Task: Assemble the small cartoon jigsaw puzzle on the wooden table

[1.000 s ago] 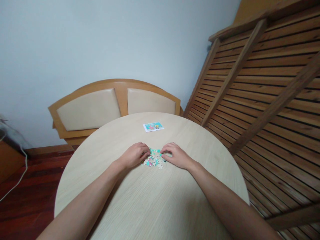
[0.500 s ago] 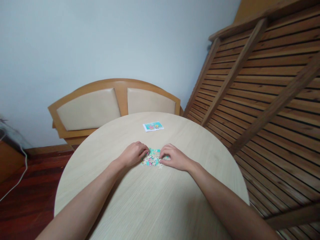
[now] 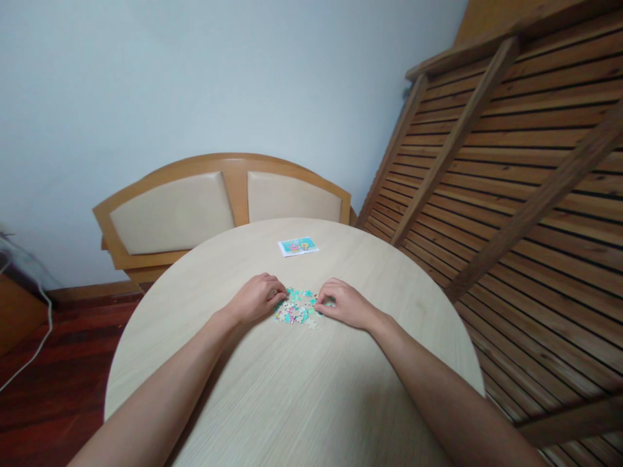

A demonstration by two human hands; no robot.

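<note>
So the pile (image 3: 295,314) of loose puzzle pieces is my landmark here. It's on the pale round tabletop (image 3: 311,395), spread out flat-ish between the two hands. Mostly teal and off-white bits, with some pink mixed in, and a few pale ones sit at the edge nearest the person.

Left hand (image 3: 256,299) is at the left edge of the pile, palm down, fingers curled with the thumb tucked in close to them. Can't tell if there's a piece in there, it's too small to make out. Right hand (image 3: 346,305) is over at the right edge, thumb and index finger bent round into a loop with their tips about together. Same deal, I can't tell whether they're pinching a piece.

Beyond the pile, well apart from both hands, there's a card (image 3: 298,246) lying flat with a teal cartoon picture on it. Further past the pile is a curved wooden headboard (image 3: 236,188) with two cream panels, against a pale wall (image 3: 233,78). Off to the right of the pile, a big slatted wooden frame (image 3: 487,188) leans at a tilt.
</note>
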